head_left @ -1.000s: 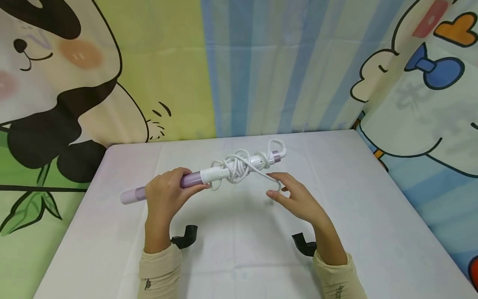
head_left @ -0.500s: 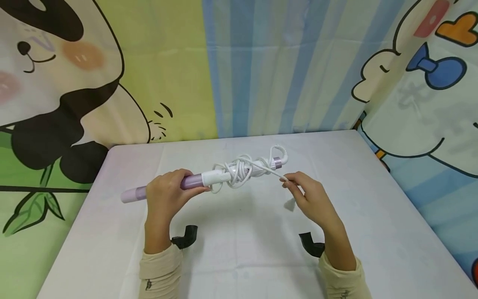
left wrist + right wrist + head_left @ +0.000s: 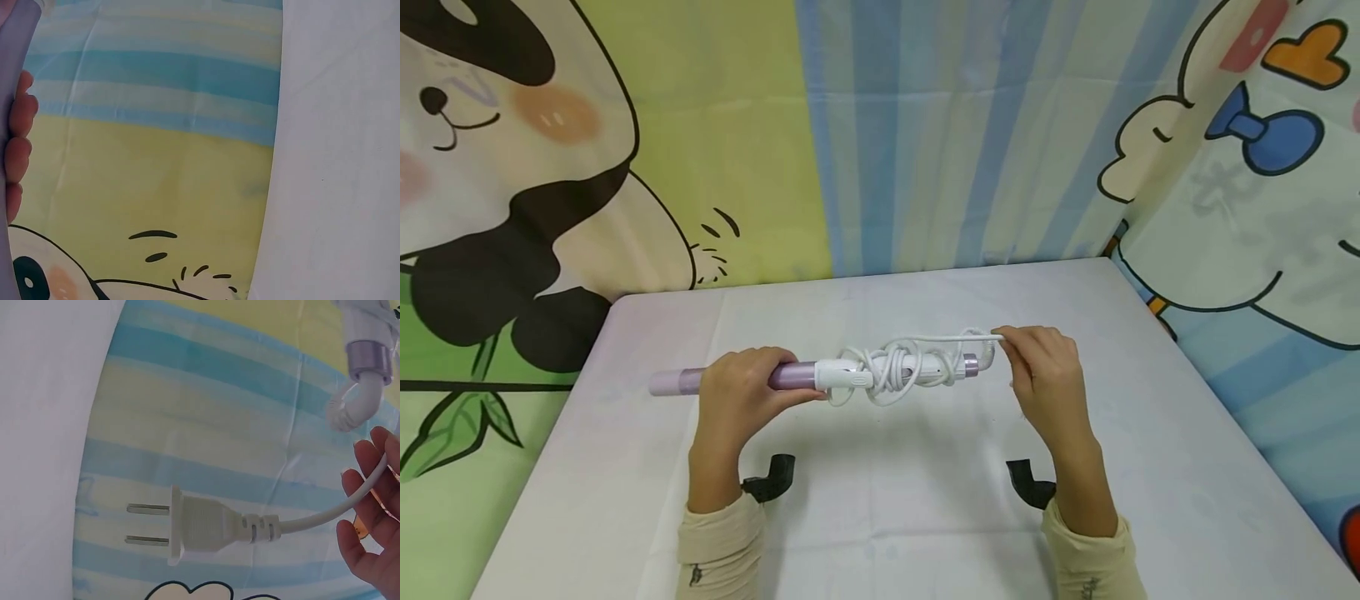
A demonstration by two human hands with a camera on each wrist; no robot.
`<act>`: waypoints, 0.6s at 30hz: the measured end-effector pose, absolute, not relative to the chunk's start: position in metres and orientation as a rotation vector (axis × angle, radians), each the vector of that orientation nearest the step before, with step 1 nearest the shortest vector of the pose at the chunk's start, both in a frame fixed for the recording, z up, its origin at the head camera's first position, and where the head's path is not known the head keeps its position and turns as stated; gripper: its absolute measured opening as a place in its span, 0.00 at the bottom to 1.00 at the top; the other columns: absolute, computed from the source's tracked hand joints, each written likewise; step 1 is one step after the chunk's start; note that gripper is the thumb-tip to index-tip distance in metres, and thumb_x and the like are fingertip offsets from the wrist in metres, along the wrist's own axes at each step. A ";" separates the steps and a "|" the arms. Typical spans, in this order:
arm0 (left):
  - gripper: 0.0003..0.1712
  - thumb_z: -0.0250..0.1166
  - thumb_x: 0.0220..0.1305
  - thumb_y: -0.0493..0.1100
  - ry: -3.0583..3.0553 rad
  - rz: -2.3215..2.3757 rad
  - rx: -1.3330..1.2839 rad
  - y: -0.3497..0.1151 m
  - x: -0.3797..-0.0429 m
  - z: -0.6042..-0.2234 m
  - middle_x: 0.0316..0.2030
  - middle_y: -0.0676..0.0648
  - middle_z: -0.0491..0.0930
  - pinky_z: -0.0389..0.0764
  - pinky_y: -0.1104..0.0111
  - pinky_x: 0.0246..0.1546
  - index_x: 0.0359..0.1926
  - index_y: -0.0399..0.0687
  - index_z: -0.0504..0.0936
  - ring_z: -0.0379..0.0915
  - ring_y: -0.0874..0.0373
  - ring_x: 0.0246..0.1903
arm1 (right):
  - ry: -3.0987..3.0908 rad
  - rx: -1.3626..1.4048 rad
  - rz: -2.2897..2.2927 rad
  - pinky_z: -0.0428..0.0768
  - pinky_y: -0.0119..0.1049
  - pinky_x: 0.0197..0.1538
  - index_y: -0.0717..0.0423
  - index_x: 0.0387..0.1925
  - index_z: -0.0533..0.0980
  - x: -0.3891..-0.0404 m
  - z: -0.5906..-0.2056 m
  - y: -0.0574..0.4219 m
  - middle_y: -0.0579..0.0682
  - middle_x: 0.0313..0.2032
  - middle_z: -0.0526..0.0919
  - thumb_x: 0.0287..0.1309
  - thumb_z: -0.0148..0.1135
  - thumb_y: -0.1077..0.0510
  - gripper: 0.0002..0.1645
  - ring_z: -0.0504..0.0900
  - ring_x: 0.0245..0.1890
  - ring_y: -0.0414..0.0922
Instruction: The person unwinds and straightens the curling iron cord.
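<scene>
A curling iron with a lilac barrel and white handle is held level above the table. My left hand grips its barrel; in the left wrist view, curled fingers show beside the barrel. White power cord is wound in loose loops round the handle. My right hand pinches the cord's free length, drawn straight beyond the handle's end. In the right wrist view, the two-pin plug sticks out past the right hand, near the cord's curved strain relief.
Under both hands lies a table with a white cloth. Behind it hangs a printed curtain with stripes and cartoon animals. Black brackets stick out from both wrists.
My right hand has closed on the cord and moved right and up, pulling its free length straight. The curling iron has turned from slanted to nearly level; my left hand keeps its grip.
</scene>
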State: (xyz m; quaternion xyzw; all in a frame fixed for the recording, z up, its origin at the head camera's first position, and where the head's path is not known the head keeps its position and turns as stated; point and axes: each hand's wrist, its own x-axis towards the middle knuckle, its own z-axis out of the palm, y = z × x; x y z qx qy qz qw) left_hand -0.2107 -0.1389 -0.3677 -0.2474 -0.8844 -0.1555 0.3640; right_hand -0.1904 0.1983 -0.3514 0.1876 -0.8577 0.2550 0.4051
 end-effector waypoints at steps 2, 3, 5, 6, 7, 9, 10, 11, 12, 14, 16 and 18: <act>0.31 0.73 0.25 0.66 -2.271 -0.416 -0.655 -0.140 -0.210 -0.367 0.17 0.51 0.79 0.67 0.69 0.16 0.25 0.47 0.80 0.68 0.59 0.13 | -2.158 0.448 0.648 0.66 0.45 0.35 0.64 0.35 0.79 -0.193 -0.353 0.199 0.58 0.29 0.80 0.47 0.62 0.72 0.10 0.76 0.31 0.54; 0.31 0.73 0.25 0.66 -2.268 -0.427 -0.667 -0.141 -0.210 -0.367 0.17 0.51 0.79 0.68 0.69 0.16 0.25 0.47 0.80 0.68 0.60 0.14 | -2.155 0.437 0.651 0.66 0.45 0.35 0.64 0.34 0.80 -0.194 -0.354 0.200 0.58 0.29 0.80 0.47 0.62 0.73 0.10 0.76 0.32 0.54; 0.31 0.74 0.24 0.65 -2.256 -0.459 -0.699 -0.141 -0.209 -0.366 0.18 0.52 0.80 0.69 0.69 0.17 0.25 0.48 0.81 0.70 0.60 0.15 | -2.167 0.429 0.658 0.67 0.45 0.35 0.64 0.34 0.80 -0.197 -0.356 0.202 0.58 0.29 0.81 0.47 0.62 0.72 0.10 0.76 0.32 0.55; 0.30 0.74 0.23 0.65 -2.248 -0.476 -0.717 -0.141 -0.209 -0.366 0.18 0.53 0.80 0.70 0.69 0.18 0.25 0.48 0.81 0.70 0.61 0.15 | -2.187 0.428 0.656 0.68 0.45 0.35 0.63 0.34 0.80 -0.198 -0.357 0.203 0.58 0.29 0.82 0.47 0.62 0.72 0.10 0.76 0.32 0.54; 0.29 0.75 0.23 0.64 -2.240 -0.503 -0.737 -0.141 -0.208 -0.366 0.18 0.53 0.80 0.71 0.68 0.19 0.25 0.49 0.81 0.71 0.61 0.16 | -2.211 0.433 0.649 0.69 0.45 0.35 0.63 0.35 0.80 -0.198 -0.358 0.204 0.57 0.29 0.82 0.48 0.62 0.71 0.10 0.77 0.33 0.54; 0.28 0.75 0.22 0.63 -2.223 -0.535 -0.776 -0.141 -0.208 -0.365 0.19 0.54 0.80 0.72 0.68 0.20 0.25 0.49 0.81 0.72 0.62 0.17 | -2.262 0.441 0.642 0.70 0.45 0.36 0.61 0.35 0.81 -0.200 -0.360 0.207 0.56 0.30 0.83 0.48 0.63 0.70 0.10 0.78 0.33 0.54; 0.28 0.75 0.22 0.62 -2.217 -0.552 -0.790 -0.141 -0.208 -0.365 0.19 0.55 0.80 0.72 0.68 0.21 0.25 0.50 0.81 0.73 0.62 0.18 | -2.289 0.448 0.642 0.70 0.45 0.36 0.60 0.35 0.81 -0.200 -0.361 0.208 0.56 0.30 0.83 0.48 0.63 0.69 0.10 0.78 0.33 0.54; 0.28 0.75 0.22 0.62 -2.211 -0.561 -0.802 -0.140 -0.208 -0.365 0.19 0.55 0.80 0.73 0.68 0.22 0.25 0.50 0.81 0.73 0.62 0.18 | -2.319 0.452 0.640 0.71 0.45 0.37 0.60 0.36 0.81 -0.201 -0.362 0.208 0.55 0.30 0.83 0.49 0.63 0.68 0.10 0.78 0.34 0.53; 0.28 0.76 0.22 0.62 -2.205 -0.570 -0.808 -0.140 -0.208 -0.365 0.20 0.55 0.81 0.73 0.68 0.22 0.25 0.50 0.81 0.74 0.62 0.18 | -2.344 0.456 0.645 0.71 0.45 0.37 0.59 0.36 0.81 -0.201 -0.363 0.209 0.55 0.30 0.83 0.49 0.63 0.68 0.10 0.78 0.34 0.53; 0.28 0.76 0.23 0.62 -2.195 -0.576 -0.812 -0.140 -0.208 -0.364 0.20 0.54 0.81 0.73 0.68 0.22 0.25 0.49 0.81 0.74 0.62 0.19 | -2.395 0.461 0.659 0.72 0.46 0.39 0.59 0.37 0.80 -0.203 -0.366 0.210 0.56 0.31 0.84 0.50 0.62 0.68 0.10 0.78 0.34 0.54; 0.29 0.76 0.23 0.61 -2.183 -0.580 -0.798 -0.140 -0.208 -0.364 0.20 0.53 0.81 0.73 0.67 0.22 0.26 0.48 0.81 0.74 0.61 0.18 | -2.459 0.458 0.670 0.74 0.48 0.40 0.60 0.37 0.80 -0.205 -0.369 0.209 0.56 0.32 0.84 0.51 0.61 0.67 0.09 0.78 0.35 0.55; 0.29 0.76 0.23 0.61 -2.171 -0.577 -0.778 -0.140 -0.208 -0.364 0.20 0.52 0.81 0.72 0.67 0.21 0.26 0.47 0.81 0.73 0.61 0.18 | -2.536 0.446 0.657 0.75 0.49 0.40 0.61 0.38 0.79 -0.208 -0.373 0.207 0.57 0.32 0.83 0.53 0.60 0.66 0.09 0.78 0.35 0.56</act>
